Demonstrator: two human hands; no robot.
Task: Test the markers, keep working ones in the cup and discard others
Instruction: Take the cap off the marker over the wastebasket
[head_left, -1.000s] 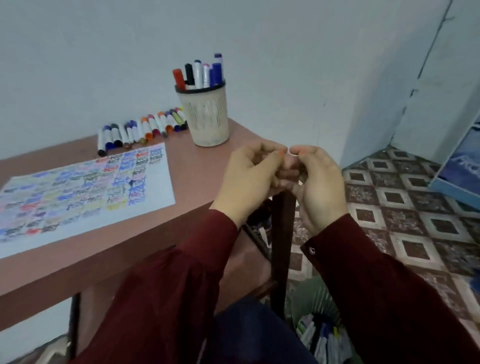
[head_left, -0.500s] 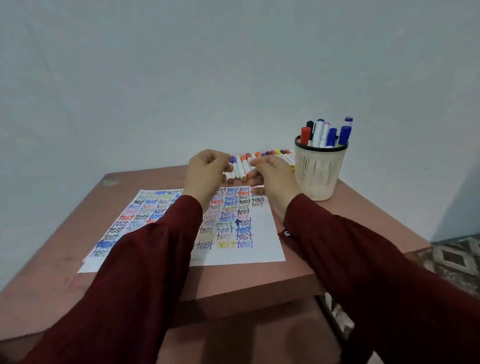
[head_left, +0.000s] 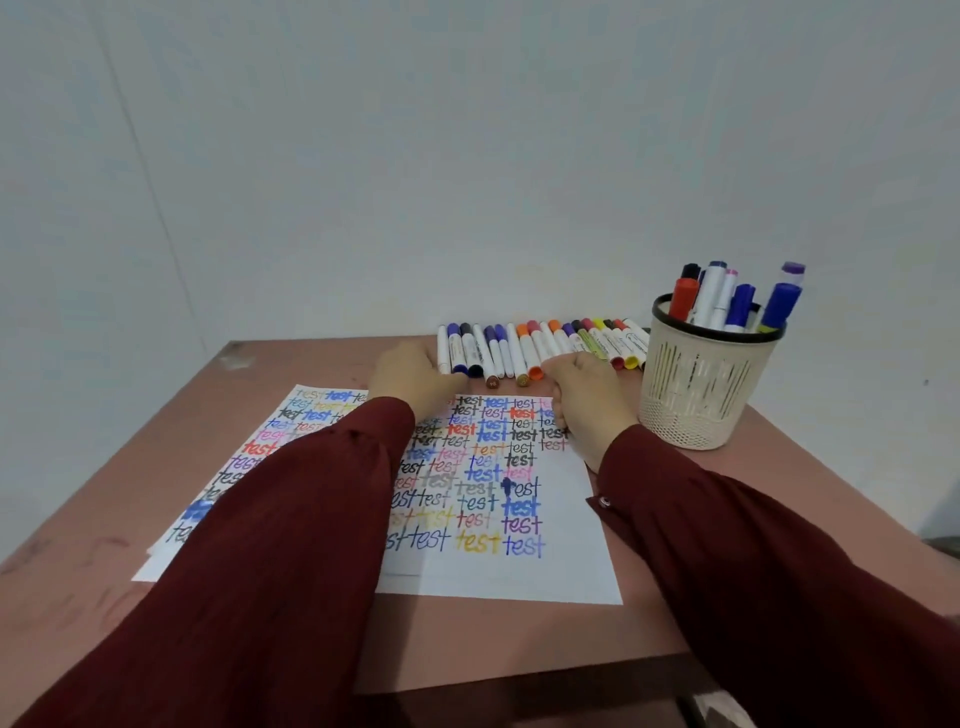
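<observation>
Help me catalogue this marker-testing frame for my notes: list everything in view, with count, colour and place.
Table: one, reddish-brown, against the wall.
Wall: one, pale, behind the table.
Paper: white, covered with the word "test" in many colours, flat mid-table; sheet count unclear.
Loose markers: more than a dozen, mixed cap colours, lying side by side along the table's back edge.
Cup: one, cream mesh with a black rim, back right of the table.
Markers in cup: about seven, red, black, blue, pink and purple caps, standing upright.
Sleeves: two, dark red, over the paper.
Hands: left hand at the row's left end, right hand near its middle; grips hidden.
</observation>
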